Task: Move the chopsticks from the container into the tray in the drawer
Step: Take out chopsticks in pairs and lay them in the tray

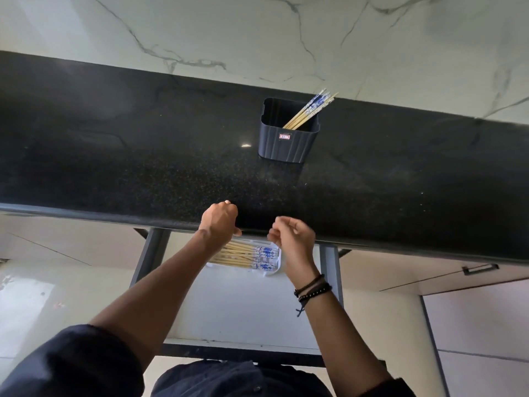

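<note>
**Hovering at the counter edge, both hands empty**

Standing here beside the counter, and both arms are stretched out over the open drawer (229, 310). The left hand (219, 220) is up at the front lip of the black countertop (143, 167), back of the hand to us, fingers curled in tight. Nothing pokes out of it. The right hand (293, 236) sits just beside it, a small gap between the two, fingers loosely curled and carrying nothing. There are dark bracelets (312, 287) on that wrist.

Now the sticks. Further back on the countertop, near the marble wall (257, 38), stands the dark ribbed container (286, 144) with a small red label (284, 136) on its front. A handful of leaning chopsticks (307, 110) is in it, tilted into the far right corner, their blue-and-white ends sticking out over the rim.

Down in the drawer, tucked partly under the counter's edge, there's the white tray (274, 269). The flat chopsticks (246, 255) lie in it side by side, patterned ends pointing right, pale shafts running left under the left wrist.

Both hands are above the tray and well apart from the container.
</note>
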